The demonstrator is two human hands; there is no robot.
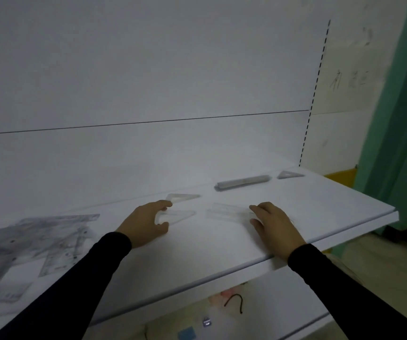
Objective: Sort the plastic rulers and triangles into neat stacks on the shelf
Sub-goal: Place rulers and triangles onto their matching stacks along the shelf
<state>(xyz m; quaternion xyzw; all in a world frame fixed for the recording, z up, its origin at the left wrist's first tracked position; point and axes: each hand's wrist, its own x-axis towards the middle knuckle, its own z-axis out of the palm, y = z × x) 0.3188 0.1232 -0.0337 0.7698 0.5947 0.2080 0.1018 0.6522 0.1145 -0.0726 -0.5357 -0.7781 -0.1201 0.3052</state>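
Hardly anything can be read. At about two o'clock, faint dark handwriting [352, 81] stands on the pale wall [344, 133] beside the shelving; its strokes look like characters but are too blurred to make out. The clear rulers [229, 211] and the heap of triangles [38, 244] at eight o'clock carry scale marks, with no numbers legible.

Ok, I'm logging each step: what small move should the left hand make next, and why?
Probably lift the clear triangle that the left hand holds by its near end and set it on the triangle lying just behind, since the two look alike and lie apart on the shelf.
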